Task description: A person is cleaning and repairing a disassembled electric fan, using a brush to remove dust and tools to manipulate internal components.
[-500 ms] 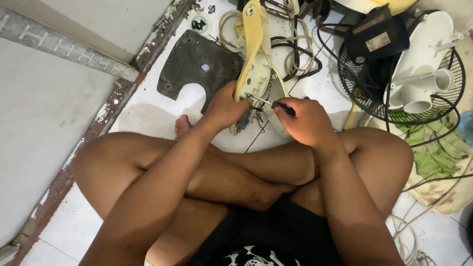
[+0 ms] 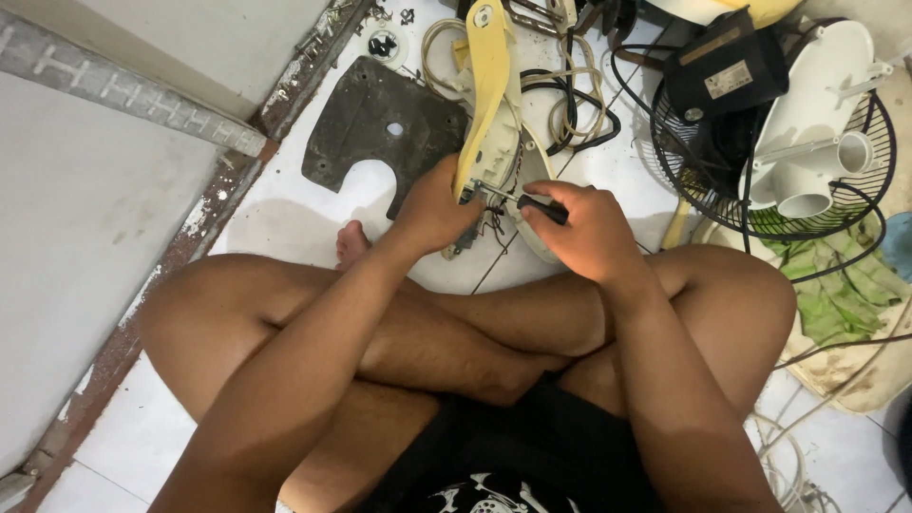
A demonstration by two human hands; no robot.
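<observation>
sitting cross-legged on the white tiled floor (image 2: 285, 204), the left hand (image 2: 432, 211) has its fingers curled around the lower end of a long pale yellow plastic fan housing (image 2: 489, 90) that stands on edge just in front of the knees. the right hand (image 2: 587, 228) sits right beside that housing, fingers closed around a black-handled screwdriver (image 2: 532, 204) whose metal shaft points left into the housing's open bottom where some thin wires hang. a flat dark grey metal base plate (image 2: 366, 123) lies just left of the housing, and a black wire fan guard (image 2: 855, 204) holding white plastic fan parts (image 2: 817, 123) sits well off to its right.

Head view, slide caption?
Left hand steadies yellow fan casing; right hand drives screwdriver into it.
</observation>
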